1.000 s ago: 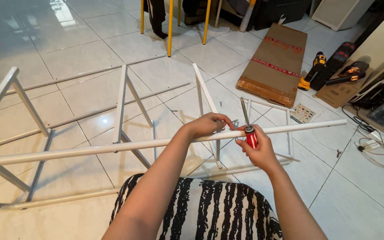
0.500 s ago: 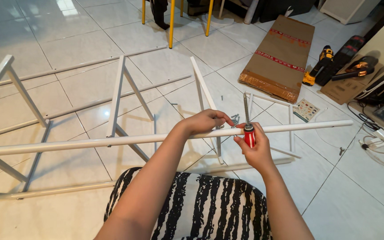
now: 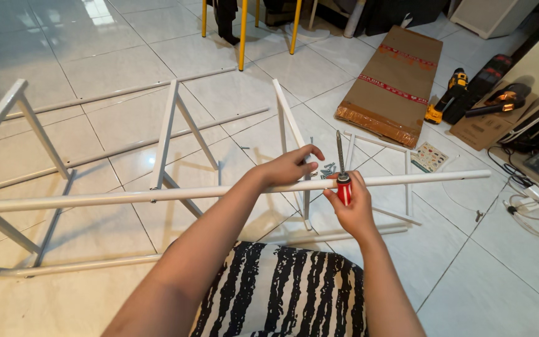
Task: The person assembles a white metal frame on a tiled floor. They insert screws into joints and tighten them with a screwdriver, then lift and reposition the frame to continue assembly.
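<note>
Two bare forearms reach forward over a black-and-white striped cushion (image 3: 282, 293) to a long white tube (image 3: 176, 194) that runs level from the left edge of the view almost to the right edge, above the tiled floor (image 3: 107, 81). The left hand (image 3: 291, 167) lies on top of the tube, wrist bent down, thumb underneath; its fingers are partly spread and lifted, the index fingertip raised clear of the metal. The right hand (image 3: 352, 209) sits just beside it, below the tube, closed into a fist around the red handle of a screwdriver (image 3: 342, 178). The shaft stands nearly upright, tip pointing up and away, crossing in front of the tube. A small heap of screws (image 3: 328, 169) lies on the floor just beyond the hands. White frame pieces (image 3: 168, 134) lean and lie across the tiles to the left. Farther off toward the upper right corner lie a flat cardboard box (image 3: 394, 84) and a yellow power drill (image 3: 444, 100).
</note>
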